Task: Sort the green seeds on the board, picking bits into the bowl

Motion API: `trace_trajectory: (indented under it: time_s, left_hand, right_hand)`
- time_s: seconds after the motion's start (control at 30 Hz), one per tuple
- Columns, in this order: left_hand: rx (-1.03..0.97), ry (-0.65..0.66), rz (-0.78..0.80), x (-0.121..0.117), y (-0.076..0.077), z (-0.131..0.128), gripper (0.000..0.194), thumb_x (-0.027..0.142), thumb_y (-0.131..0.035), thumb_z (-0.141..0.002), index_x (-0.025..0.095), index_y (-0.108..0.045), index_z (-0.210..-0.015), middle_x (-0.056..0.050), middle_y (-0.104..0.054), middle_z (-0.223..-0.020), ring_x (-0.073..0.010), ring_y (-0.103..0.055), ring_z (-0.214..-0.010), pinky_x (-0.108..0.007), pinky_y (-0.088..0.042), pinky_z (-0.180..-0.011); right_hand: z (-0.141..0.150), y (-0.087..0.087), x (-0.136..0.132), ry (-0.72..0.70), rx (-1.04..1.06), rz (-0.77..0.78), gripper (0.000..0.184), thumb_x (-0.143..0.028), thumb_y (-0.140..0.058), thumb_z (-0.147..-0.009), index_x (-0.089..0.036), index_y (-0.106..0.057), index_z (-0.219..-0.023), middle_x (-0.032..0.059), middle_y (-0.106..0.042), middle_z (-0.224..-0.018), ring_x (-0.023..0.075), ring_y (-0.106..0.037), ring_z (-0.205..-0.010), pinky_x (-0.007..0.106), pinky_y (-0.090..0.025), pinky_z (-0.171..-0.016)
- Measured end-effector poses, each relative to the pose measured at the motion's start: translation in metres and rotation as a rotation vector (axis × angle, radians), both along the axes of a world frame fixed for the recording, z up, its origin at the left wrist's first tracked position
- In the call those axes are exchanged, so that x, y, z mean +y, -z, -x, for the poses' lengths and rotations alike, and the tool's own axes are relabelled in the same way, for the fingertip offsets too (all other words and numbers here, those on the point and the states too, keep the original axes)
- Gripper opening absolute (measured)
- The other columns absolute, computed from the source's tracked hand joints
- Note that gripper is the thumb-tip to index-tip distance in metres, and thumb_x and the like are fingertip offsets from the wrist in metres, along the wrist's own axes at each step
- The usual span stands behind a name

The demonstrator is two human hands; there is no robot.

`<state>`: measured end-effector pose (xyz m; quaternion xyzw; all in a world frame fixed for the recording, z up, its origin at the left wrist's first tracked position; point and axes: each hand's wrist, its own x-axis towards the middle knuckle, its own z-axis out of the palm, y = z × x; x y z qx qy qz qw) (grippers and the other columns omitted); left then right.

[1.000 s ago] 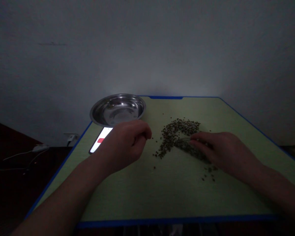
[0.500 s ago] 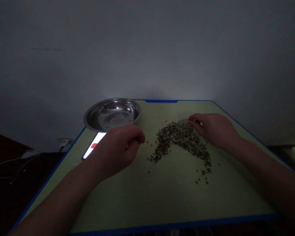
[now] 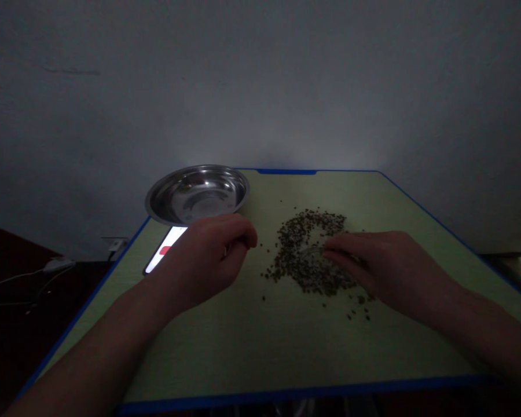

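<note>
A loose heap of small dark grains mixed with whitish bits is spread on the pale green table. Over its right side, my right hand pinches a clear, thin piece with a curved edge between thumb and fingers. This piece reaches down among the grains; its full shape is hard to make out in the dim light. To the left of the heap, my left hand hovers with curled fingers, thumb against the index finger. Whatever it may hold is hidden.
Behind my left hand, a shiny steel bowl stands at the table's far left. A phone with a lit screen lies partly under my left forearm. Blue edging rims the table, and a wall rises behind. Cables lie at the left.
My right hand moved away to the heap's far side, then came back nearer with the clear piece. The grains have shifted from an arch into a rounder patch. My left hand barely moved.
</note>
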<state>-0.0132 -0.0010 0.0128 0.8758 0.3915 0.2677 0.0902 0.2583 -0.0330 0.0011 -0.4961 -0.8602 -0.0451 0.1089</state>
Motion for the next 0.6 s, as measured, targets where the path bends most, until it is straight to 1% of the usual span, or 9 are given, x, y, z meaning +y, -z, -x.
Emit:
trace_trajectory:
  time_s: [0.13,0.2,0.3,0.4,0.5,0.6]
  left_hand:
    - [0.01,-0.01,0.008,0.0,-0.001,-0.001,0.021,0.006,-0.042,-0.073,0.017,-0.06,-0.073,0.0,-0.063,-0.067,-0.0101,-0.053,-0.058,-0.023,-0.039,-0.057]
    - [0.013,-0.016,0.014,0.0,-0.001,-0.001,0.021,0.006,-0.042,-0.073,0.017,-0.06,-0.073,0.0,-0.063,-0.067,-0.0102,-0.054,-0.059,-0.023,-0.039,-0.057]
    - [0.009,-0.016,0.007,0.0,-0.001,-0.001,0.021,0.006,-0.042,-0.074,0.017,-0.06,-0.073,0.0,-0.063,-0.068,-0.0102,-0.054,-0.06,-0.023,-0.04,-0.058]
    - [0.005,-0.006,0.0,0.001,-0.001,-0.001,0.021,0.006,-0.043,-0.074,0.016,-0.061,-0.073,0.0,-0.063,-0.068,-0.01,-0.054,-0.06,-0.023,-0.039,-0.059]
    - [0.002,0.0,-0.005,0.001,0.0,0.0,0.021,0.005,-0.043,-0.073,0.016,-0.061,-0.072,0.001,-0.062,-0.067,-0.0091,-0.053,-0.059,-0.022,-0.038,-0.058]
    - [-0.005,0.009,-0.014,0.0,0.0,0.0,0.021,0.004,-0.044,-0.073,0.016,-0.061,-0.073,0.002,-0.062,-0.067,-0.0083,-0.052,-0.059,-0.021,-0.038,-0.058]
  right_hand:
    - [0.001,0.001,-0.012,-0.051,0.028,0.007,0.025,-0.031,-0.048,-0.094,-0.023,-0.072,-0.093,0.0031,-0.075,-0.079,0.0223,-0.07,-0.063,0.033,-0.046,-0.054]
    - [0.0,0.001,-0.016,-0.058,0.057,0.017,0.026,-0.032,-0.048,-0.094,-0.023,-0.072,-0.094,0.0031,-0.075,-0.081,0.0219,-0.07,-0.064,0.033,-0.047,-0.054]
    - [-0.005,0.001,-0.021,-0.036,0.11,0.008,0.029,-0.034,-0.046,-0.095,-0.023,-0.073,-0.092,0.0042,-0.076,-0.085,0.021,-0.071,-0.064,0.033,-0.05,-0.057]
    - [-0.014,-0.001,-0.026,-0.005,0.184,-0.003,0.03,-0.035,-0.045,-0.095,-0.024,-0.073,-0.092,0.0038,-0.077,-0.085,0.02,-0.071,-0.065,0.031,-0.052,-0.057]
    - [-0.025,-0.001,-0.032,0.024,0.261,0.042,0.029,-0.038,-0.048,-0.094,-0.026,-0.073,-0.091,0.0017,-0.077,-0.084,0.0193,-0.072,-0.067,0.029,-0.054,-0.057]
    - [-0.034,0.001,-0.036,0.043,0.299,0.118,0.031,-0.041,-0.048,-0.093,-0.026,-0.074,-0.085,0.0011,-0.077,-0.082,0.0192,-0.071,-0.064,0.028,-0.054,-0.053]
